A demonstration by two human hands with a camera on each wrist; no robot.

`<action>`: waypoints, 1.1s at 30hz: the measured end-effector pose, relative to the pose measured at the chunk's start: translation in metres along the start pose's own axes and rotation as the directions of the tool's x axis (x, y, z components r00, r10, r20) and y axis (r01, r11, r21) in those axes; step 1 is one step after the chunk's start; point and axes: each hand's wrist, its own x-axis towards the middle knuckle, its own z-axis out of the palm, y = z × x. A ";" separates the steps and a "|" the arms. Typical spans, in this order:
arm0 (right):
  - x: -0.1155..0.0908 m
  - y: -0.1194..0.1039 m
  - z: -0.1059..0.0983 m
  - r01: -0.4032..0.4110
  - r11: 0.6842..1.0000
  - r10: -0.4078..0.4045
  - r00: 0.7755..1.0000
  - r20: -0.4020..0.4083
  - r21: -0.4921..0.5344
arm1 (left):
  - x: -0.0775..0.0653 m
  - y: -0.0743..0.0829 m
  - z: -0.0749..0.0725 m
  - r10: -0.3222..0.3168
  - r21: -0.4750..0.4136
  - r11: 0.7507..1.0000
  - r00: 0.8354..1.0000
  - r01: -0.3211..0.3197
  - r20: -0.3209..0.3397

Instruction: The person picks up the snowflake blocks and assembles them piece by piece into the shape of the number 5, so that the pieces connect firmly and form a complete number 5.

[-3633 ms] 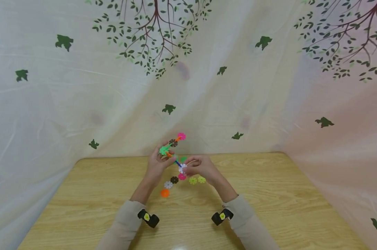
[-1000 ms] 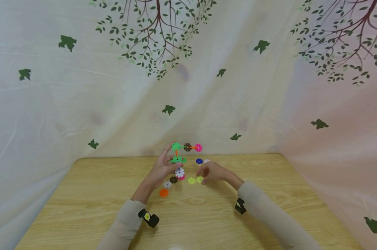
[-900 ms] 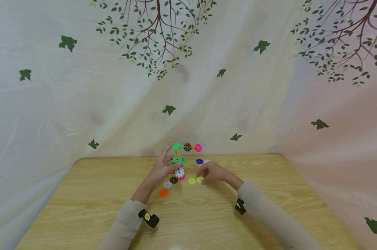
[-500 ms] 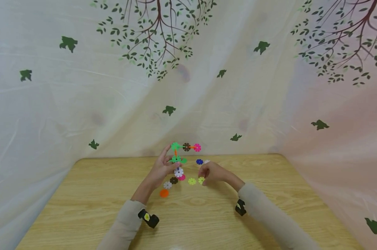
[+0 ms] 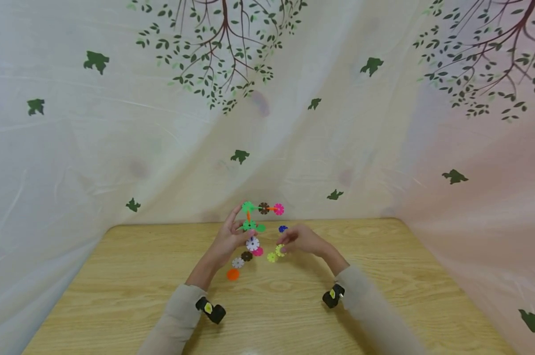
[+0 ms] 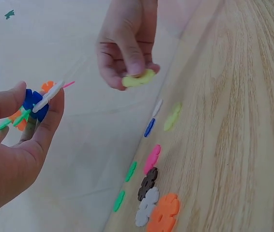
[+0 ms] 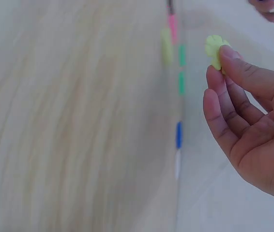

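Head view, lower centre: the left hand (image 5: 225, 242) pinches a linked chain of coloured discs (image 5: 249, 225) between thumb and fingers. To its right in the frame, the right hand (image 5: 307, 240) pinches a yellow disc (image 6: 139, 78), raised clear of the wooden table (image 5: 267, 310) and apart from the chain. Loose discs lie on the table near both hands, an orange disc (image 5: 233, 274) lowest in frame.

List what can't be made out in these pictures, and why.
Head view: the white disc beside the loose blue disc, hidden by the right hand.
Left wrist view: some of the joined discs, behind the left hand.
Right wrist view: part of the held yellow disc, under the thumb; most of the left hand, cut off by the frame edge; the loose blue disc's notches, blurred and edge-on.
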 end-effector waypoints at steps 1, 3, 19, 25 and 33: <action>0.001 -0.003 0.001 0.010 1.000 -0.010 1.000 -0.011 0.024 | 0.000 0.000 0.000 0.000 0.003 1.000 1.000 0.000 0.000; 0.002 -0.009 0.004 0.029 0.998 -0.026 0.999 -0.040 0.062 | 0.000 0.000 -0.001 -0.003 0.002 1.000 1.000 0.003 -0.002; 0.013 -0.047 0.033 0.165 0.955 -0.111 0.970 -0.216 0.248 | 0.000 0.004 -0.009 0.019 -0.052 0.998 0.998 -0.022 -0.065; 0.014 -0.050 0.040 0.199 0.955 -0.133 0.950 -0.284 0.219 | 0.000 0.006 -0.007 0.027 -0.062 0.998 0.997 -0.031 -0.067; 0.015 -0.052 0.047 0.211 0.958 -0.139 0.935 -0.325 0.196 | -0.001 0.004 -0.004 0.015 -0.118 0.993 0.997 -0.024 -0.078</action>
